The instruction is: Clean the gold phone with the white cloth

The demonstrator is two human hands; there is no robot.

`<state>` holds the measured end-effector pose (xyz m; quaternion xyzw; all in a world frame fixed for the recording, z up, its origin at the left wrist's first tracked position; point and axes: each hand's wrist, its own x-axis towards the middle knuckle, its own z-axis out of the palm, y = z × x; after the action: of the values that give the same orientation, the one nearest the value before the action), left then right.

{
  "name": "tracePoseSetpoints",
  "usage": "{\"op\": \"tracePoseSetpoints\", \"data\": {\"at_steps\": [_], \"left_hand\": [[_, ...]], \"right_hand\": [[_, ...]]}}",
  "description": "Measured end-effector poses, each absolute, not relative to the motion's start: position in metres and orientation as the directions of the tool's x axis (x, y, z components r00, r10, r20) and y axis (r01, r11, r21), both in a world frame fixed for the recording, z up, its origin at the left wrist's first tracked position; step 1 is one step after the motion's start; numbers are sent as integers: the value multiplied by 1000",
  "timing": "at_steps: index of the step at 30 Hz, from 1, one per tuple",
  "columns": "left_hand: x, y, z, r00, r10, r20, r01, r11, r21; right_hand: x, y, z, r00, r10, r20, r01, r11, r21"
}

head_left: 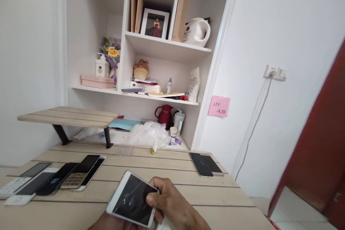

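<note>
A white-framed smartphone (129, 201) with a dark, reflective screen is held tilted above the near edge of the wooden table (210, 201). My right hand (172, 201) grips its right side, with the thumb on the screen and the other fingers curled round the edge and behind. Under its lower left side, my left hand (105, 221) supports the phone; most of those fingers are hidden. A small piece of something white shows beneath my right hand, too covered to name.
Several phones lie at the left, among them a keypad phone (78, 176). Two dark phones, one a black phone (201, 164), lie back right. A small dropper bottle (154, 148) stands near crumpled clear plastic (148, 134). A raised wooden stand (70, 115) occupies the back left.
</note>
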<state>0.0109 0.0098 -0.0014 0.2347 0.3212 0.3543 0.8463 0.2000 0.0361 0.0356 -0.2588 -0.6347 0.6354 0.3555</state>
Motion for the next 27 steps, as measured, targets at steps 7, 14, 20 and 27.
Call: {"op": "tracePoseSetpoints", "data": {"at_steps": [7,14,20,27], "left_hand": [[19,37,7,142,969,-201,-556,246,794],[25,23,4,79,997,14,-325,13,946],[19,25,4,138,990,14,-376,39,926],[17,27,6,82,989,-127,-306,146,941]], "right_hand": [[185,45,22,-379,915,137,-262,36,-964],[173,44,10,-280,955,96,-167,50,-985],[167,38,16,-249,962,114,-114,88,-990],[176,47,21,-149,986,76,-195,47,-980]]}}
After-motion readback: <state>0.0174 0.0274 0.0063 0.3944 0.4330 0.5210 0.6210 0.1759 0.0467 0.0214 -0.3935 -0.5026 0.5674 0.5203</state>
